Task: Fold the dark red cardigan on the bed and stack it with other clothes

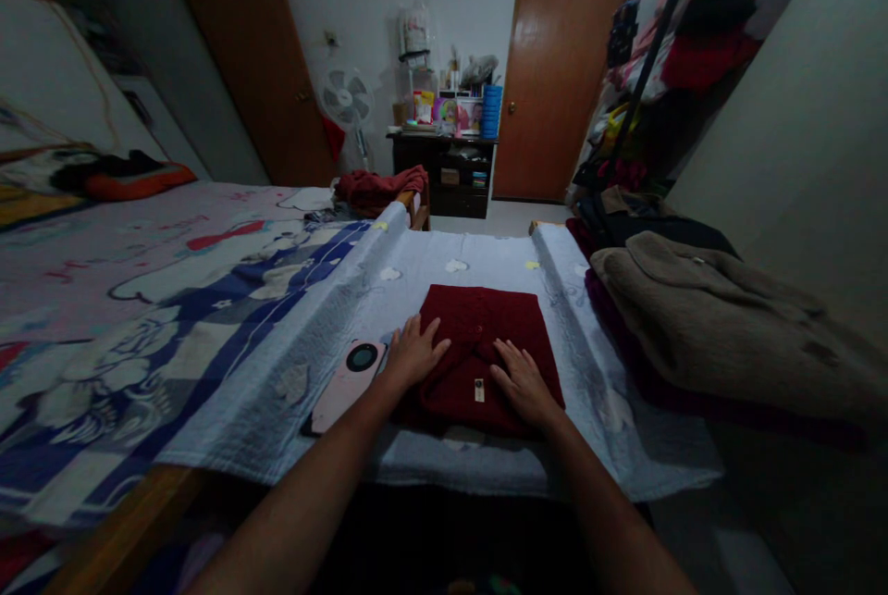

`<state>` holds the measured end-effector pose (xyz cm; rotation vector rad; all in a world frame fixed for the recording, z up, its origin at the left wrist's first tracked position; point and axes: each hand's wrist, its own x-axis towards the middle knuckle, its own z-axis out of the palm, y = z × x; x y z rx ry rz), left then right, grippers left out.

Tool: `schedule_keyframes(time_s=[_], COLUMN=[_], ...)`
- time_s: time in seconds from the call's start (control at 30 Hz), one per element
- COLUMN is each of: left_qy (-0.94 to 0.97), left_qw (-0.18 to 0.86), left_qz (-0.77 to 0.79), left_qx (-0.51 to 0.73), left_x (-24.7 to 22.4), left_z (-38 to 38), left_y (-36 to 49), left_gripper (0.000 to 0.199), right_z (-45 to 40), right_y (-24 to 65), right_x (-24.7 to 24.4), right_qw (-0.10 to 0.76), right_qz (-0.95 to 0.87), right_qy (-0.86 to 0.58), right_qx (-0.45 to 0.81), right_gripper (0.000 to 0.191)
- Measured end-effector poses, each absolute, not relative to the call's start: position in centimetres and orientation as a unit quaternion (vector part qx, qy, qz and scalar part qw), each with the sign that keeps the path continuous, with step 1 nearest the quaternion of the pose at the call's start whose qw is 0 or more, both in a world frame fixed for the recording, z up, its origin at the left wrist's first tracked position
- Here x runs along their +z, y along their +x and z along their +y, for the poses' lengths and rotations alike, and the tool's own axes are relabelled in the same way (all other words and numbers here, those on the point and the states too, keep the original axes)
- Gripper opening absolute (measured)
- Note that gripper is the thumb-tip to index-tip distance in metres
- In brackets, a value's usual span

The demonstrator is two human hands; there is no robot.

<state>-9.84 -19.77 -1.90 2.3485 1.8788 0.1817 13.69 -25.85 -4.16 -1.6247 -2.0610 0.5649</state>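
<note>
A dark red garment [478, 313], folded into a neat rectangle, lies on a pale blue cloth [444, 253]. It looks knitted, with a button near its middle and a small light label toward its lower edge. My left hand [414, 353] rests on the garment's left edge, fingers stretched out. Flat on its right side lies my right hand [524, 378], fingers spread. Just left of my left hand sits a pale pink phone [347, 391] with a round dark camera ring, partly covered by my forearm.
A folded grey-brown coat [708, 327] tops a pile of clothes at the right. The bed [173, 234] with patterned bedding is at the left. A red cloth [381, 188] hangs over its far corner. A fan [347, 97] and a dark cabinet [444, 151] stand by the back wall.
</note>
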Motion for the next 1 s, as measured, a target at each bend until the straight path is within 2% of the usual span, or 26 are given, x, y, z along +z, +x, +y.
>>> schedule_keyframes(time_s=[0.33,0.57,0.77,1.0], left_qy=[0.802,0.784,0.784,0.754], left_qw=[0.039,0.051,0.074,0.189], left_qz=[0.591,0.612,0.598,0.595], left_qx=[0.075,0.089,0.147,0.205], left_x=[-4.7,-4.0,-4.6,-4.7], left_z=[-19.2,-19.5,-19.4,-20.1], left_y=[-9.3,-9.2,-9.8,-12.3], left_gripper=[0.063,0.063,0.059,0.057], right_z=[-27.2,-28.8,-29.7,-29.5], right_y=[15.1,16.1,16.8,18.2], right_x=[-5.1,-5.4,-5.5,-4.6], right_qw=[0.382,0.339,0.289,0.298], right_qz=[-0.679,-0.723,-0.739,-0.731], right_qy=[-0.589,-0.579,-0.593,-0.586], right_qx=[0.215,0.163,0.138,0.185], right_gripper=[0.053,0.048,0.047,0.044])
